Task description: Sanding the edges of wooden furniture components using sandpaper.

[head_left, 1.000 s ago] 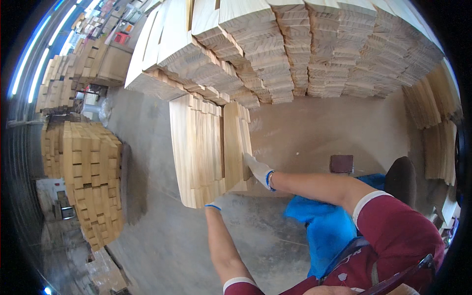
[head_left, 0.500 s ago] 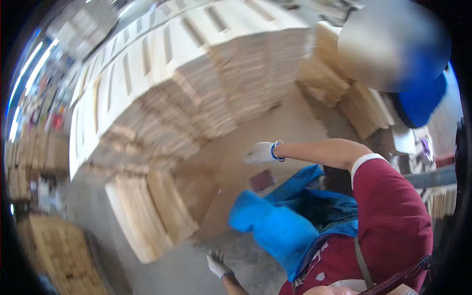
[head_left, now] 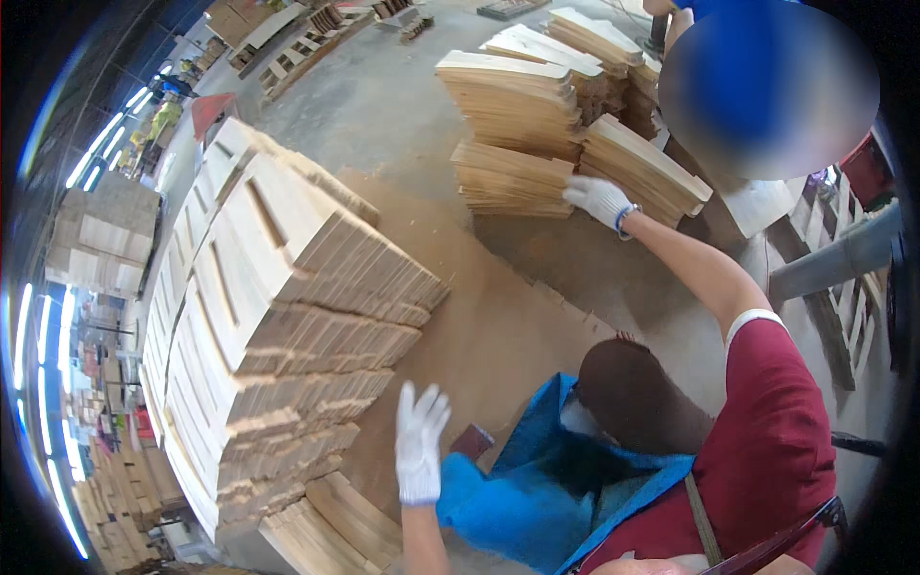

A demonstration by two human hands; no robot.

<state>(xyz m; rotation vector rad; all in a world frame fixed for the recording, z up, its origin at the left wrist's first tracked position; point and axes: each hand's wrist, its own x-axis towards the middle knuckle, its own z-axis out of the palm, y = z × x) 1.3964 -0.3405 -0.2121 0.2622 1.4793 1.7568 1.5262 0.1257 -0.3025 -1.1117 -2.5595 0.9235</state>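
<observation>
My left hand, in a white knitted glove, is raised palm-forward with its fingers spread. Nothing is in it, and the big stack of cut wooden boards stands just to its left. My right hand, gloved too and with a blue band at the wrist, reaches far forward with fingers extended. Its fingertips are at the right end of a low pile of thin wooden boards; whether they touch is unclear. Another pile of curved-edge boards lies just beyond that hand.
Below me a blue apron hangs beside a small dark red block on the dusty floor. More boards lean at the lower left. A co-worker in blue is at the upper right, near a grey pipe and a wooden pallet.
My view has turned to the right. My left hand has risen and spread beside the big stack; my right hand has moved from above the floor to the low board pile.
</observation>
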